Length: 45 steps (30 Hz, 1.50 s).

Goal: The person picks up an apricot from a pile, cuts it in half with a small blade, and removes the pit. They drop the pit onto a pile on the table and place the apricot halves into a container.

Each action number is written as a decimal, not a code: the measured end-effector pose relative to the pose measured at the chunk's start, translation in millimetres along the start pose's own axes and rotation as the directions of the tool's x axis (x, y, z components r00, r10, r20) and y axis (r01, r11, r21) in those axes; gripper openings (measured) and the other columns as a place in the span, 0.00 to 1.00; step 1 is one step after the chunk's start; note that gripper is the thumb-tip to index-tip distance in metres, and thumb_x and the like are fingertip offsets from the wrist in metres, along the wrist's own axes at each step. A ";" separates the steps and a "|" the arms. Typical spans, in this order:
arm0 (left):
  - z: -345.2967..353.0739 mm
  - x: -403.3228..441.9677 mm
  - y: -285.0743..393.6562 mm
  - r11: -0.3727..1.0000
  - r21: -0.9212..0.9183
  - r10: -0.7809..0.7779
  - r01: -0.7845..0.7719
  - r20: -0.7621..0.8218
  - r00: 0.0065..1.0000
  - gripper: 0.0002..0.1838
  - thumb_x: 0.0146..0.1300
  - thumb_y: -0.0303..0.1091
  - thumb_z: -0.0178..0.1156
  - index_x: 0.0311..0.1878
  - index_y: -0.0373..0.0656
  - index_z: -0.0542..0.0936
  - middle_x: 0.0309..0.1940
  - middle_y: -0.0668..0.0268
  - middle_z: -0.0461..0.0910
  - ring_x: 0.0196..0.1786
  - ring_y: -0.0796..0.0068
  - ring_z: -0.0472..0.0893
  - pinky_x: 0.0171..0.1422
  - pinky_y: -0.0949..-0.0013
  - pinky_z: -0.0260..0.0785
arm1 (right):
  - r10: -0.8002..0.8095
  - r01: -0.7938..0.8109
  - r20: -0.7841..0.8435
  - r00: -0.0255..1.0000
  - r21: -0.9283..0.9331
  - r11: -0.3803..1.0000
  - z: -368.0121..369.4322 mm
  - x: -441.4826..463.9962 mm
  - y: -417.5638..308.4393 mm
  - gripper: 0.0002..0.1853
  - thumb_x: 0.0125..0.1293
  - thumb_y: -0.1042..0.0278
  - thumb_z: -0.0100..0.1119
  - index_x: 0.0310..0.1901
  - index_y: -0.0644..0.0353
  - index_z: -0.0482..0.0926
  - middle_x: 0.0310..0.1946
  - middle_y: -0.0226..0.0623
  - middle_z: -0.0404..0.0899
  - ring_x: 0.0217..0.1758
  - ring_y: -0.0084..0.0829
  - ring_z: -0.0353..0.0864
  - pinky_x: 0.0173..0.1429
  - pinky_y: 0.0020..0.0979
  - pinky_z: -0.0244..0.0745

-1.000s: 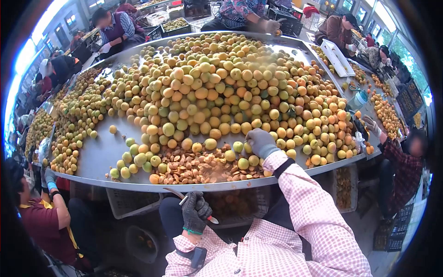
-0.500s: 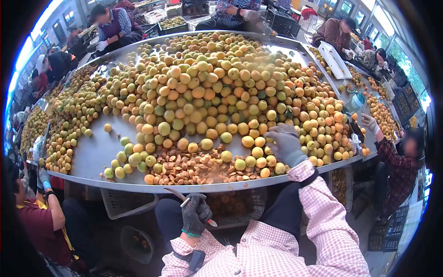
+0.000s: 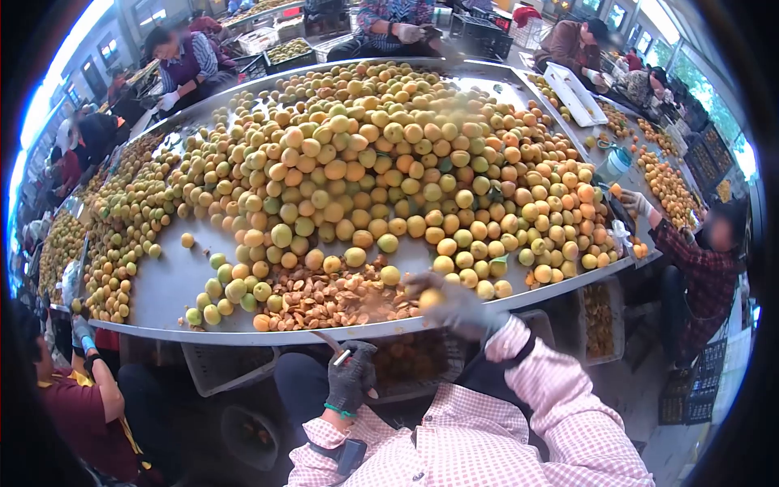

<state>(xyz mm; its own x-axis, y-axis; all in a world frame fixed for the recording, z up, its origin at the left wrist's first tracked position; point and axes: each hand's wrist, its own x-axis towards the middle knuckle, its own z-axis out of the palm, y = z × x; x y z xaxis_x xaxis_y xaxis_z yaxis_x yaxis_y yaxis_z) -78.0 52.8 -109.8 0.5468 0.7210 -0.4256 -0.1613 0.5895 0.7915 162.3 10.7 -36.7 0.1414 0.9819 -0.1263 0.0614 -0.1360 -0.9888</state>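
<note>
We see left hand (image 3: 351, 380) fisted round a knife (image 3: 344, 357), right hand (image 3: 461, 310) blurred, fingers curled on fruit (image 3: 430, 299) — loose grip could drop it, careless meeting could nick.

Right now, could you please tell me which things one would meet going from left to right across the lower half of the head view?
Maroon shirt, bucket, left hand, right hand, crate with brown contents, plaid shirt.

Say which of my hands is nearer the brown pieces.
Right. Your right hand is at the right end of the brown pieces; your left hand is on the near side of the table edge.
</note>
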 end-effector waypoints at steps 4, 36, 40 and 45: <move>23.6 -0.8 -7.0 0.470 0.730 0.450 -0.497 0.287 0.846 0.09 0.61 0.34 0.60 0.43 0.43 0.80 0.26 0.55 0.81 0.28 0.54 0.82 0.31 0.62 0.73 | -0.043 0.043 -0.002 0.999 0.219 0.975 65.0 -43.7 24.0 0.19 0.65 0.60 0.61 0.54 0.61 0.75 0.38 0.33 0.75 0.44 0.26 0.75 0.51 0.26 0.71; 74.6 -43.8 3.9 0.525 0.589 0.253 -0.614 0.581 0.774 0.14 0.59 0.31 0.63 0.48 0.44 0.73 0.28 0.66 0.78 0.22 0.68 0.79 0.27 0.66 0.71 | 0.185 -0.135 0.004 0.983 0.699 0.702 45.6 -120.8 24.7 0.21 0.65 0.59 0.62 0.57 0.54 0.70 0.37 0.24 0.71 0.27 0.12 0.65 0.30 0.15 0.63; 88.0 -59.1 33.2 0.923 0.368 -0.207 0.111 0.234 0.950 0.13 0.60 0.26 0.61 0.48 0.44 0.72 0.25 0.72 0.72 0.20 0.84 0.70 0.23 0.79 0.64 | 0.222 -0.092 -0.089 0.971 0.719 0.689 34.2 -127.9 24.2 0.21 0.65 0.55 0.62 0.55 0.55 0.70 0.37 0.26 0.72 0.26 0.14 0.65 0.30 0.15 0.62; 93.5 -66.9 32.6 0.897 0.430 -0.102 -0.102 0.425 0.899 0.12 0.62 0.25 0.60 0.48 0.42 0.72 0.32 0.71 0.74 0.30 0.83 0.73 0.34 0.79 0.67 | 0.002 0.037 -0.050 0.999 0.770 0.637 30.4 -134.7 22.3 0.25 0.66 0.48 0.58 0.57 0.54 0.68 0.37 0.24 0.70 0.34 0.15 0.68 0.37 0.18 0.64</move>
<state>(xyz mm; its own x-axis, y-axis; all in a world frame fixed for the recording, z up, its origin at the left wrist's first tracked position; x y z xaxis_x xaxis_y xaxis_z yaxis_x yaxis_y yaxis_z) -43.1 -10.3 -14.5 0.8576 0.4335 -0.2767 0.1530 0.2988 0.9420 114.6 -120.7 -44.2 0.1911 0.9736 -0.1244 -0.7168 0.0519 -0.6954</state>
